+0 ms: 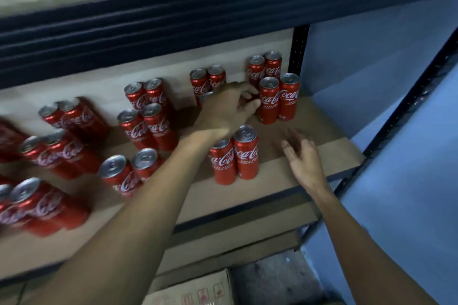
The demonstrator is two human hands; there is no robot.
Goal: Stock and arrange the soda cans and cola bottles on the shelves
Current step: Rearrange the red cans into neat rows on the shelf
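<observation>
**Hands.** The left hand (229, 109) reached across the middle of the shelf board (319, 119) toward its far right. Its fingers (251, 103) were curled, with the tips against the left side of the group of four cans (275, 91). Because of motion blur, it could not be determined whether the hand gripped a can there or only touched it. A silver can top (207, 94) showed at the hand's left edge, mostly hidden by it. The right hand (303, 158) hung over the near right part of the board. Its fingers were loosely spread, it held nothing, and it was clear of every can.

**Stock.** All cans seen were red cola cans on the one board.
- The group of four stood upright in the far right corner, beside the black upright post (300, 49).
- A far pair (208, 78) stood behind the left hand, against the back panel.
- A near pair (234, 156) stood upright, touching each other, just below the left wrist and left of the right hand.
- A centre group (146, 111) of four stood further left, with another pair (128, 171) nearer the front edge.
- The leftmost cans (42, 203) were badly smeared, so their count was uncertain.

**Surroundings.** A dark blue shelf beam (173, 20) ran overhead. A blue wall (376, 69) closed the right side. A cardboard box (198, 290) sat below the shelf.
</observation>
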